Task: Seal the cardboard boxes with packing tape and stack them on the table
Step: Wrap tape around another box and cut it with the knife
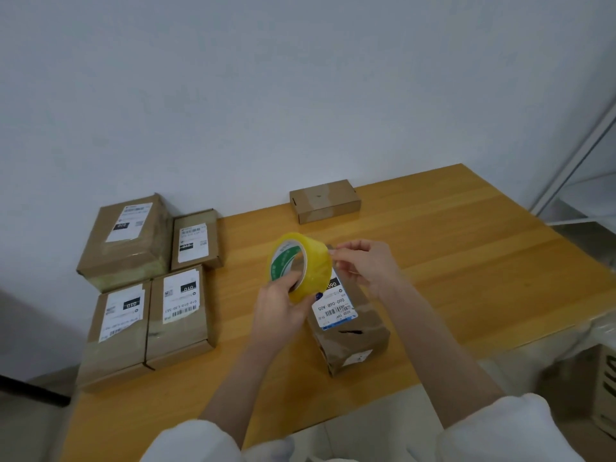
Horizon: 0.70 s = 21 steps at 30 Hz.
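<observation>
So right now the tape roll [300, 265] is held up just above the labelled box [350, 331] sitting mid-desk [450, 261]. The left hand [280, 308] has its fingers wrapped round the roll, and the right hand [363, 265] is pinching at the roll's edge, looks like picking the loose end free. No fresh strip is on that box yet, I'd say. Left of it four boxes [180, 315] lie side by side, seemingly taped, and beyond it sits a small box [325, 201] with a tape band. Nothing is stacked, so sealing this one and all the stacking are still to do.
</observation>
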Tool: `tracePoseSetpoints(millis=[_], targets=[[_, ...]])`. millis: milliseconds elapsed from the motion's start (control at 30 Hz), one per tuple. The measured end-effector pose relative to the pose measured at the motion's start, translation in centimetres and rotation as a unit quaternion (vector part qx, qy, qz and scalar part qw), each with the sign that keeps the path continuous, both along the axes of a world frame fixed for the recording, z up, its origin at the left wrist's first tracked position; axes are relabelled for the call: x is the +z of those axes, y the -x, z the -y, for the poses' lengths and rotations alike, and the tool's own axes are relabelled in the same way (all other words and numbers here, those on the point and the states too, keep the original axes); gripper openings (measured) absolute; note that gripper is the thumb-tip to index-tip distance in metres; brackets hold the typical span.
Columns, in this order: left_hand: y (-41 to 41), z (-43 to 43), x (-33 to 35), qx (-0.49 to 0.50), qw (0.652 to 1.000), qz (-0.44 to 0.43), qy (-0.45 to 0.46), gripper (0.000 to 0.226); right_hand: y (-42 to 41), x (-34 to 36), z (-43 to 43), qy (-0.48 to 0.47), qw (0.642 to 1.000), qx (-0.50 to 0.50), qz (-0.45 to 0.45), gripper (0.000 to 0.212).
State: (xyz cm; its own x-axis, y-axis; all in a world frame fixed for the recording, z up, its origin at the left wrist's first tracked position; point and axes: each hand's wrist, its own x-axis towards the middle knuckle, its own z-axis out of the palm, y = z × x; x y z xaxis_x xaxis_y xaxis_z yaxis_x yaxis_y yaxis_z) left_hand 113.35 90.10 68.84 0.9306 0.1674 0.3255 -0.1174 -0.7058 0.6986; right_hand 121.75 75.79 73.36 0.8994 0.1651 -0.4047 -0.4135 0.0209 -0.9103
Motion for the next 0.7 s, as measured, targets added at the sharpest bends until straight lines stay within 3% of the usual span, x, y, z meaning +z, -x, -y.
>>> tracePoseSetpoints(millis=[200, 367, 467, 600, 700], targets=[[-0.6, -0.3, 0.9, 0.011, 1.0, -0.003, 0.001, 0.018, -0.6, 0.9, -0.8, 0.025, 0.998, -0.03, 0.047, 0.018], [-1.9, -1.3, 3.0, 0.015, 0.999, 0.031, -0.014, 0.027, -2.4, 2.1, -1.8, 0.014, 0.999, -0.039, -0.007, 0.028], [-2.4, -2.3, 3.6, 0.027, 0.999, 0.037, -0.012, 0.031, -3.1, 2.6, -1.5, -0.02, 0.997, -0.064, -0.033, 0.015], [-2.4, -4.0, 3.4, 0.096, 0.994, 0.047, 0.029, 0.03, -4.1, 3.5, 0.3, -0.084, 0.991, -0.102, 0.037, 0.024], [-2.2, -4.2, 3.4, 0.094, 0.993, 0.057, 0.04, 0.025, -3.3, 4.2, -0.1, -0.051, 0.993, -0.049, 0.096, 0.011]])
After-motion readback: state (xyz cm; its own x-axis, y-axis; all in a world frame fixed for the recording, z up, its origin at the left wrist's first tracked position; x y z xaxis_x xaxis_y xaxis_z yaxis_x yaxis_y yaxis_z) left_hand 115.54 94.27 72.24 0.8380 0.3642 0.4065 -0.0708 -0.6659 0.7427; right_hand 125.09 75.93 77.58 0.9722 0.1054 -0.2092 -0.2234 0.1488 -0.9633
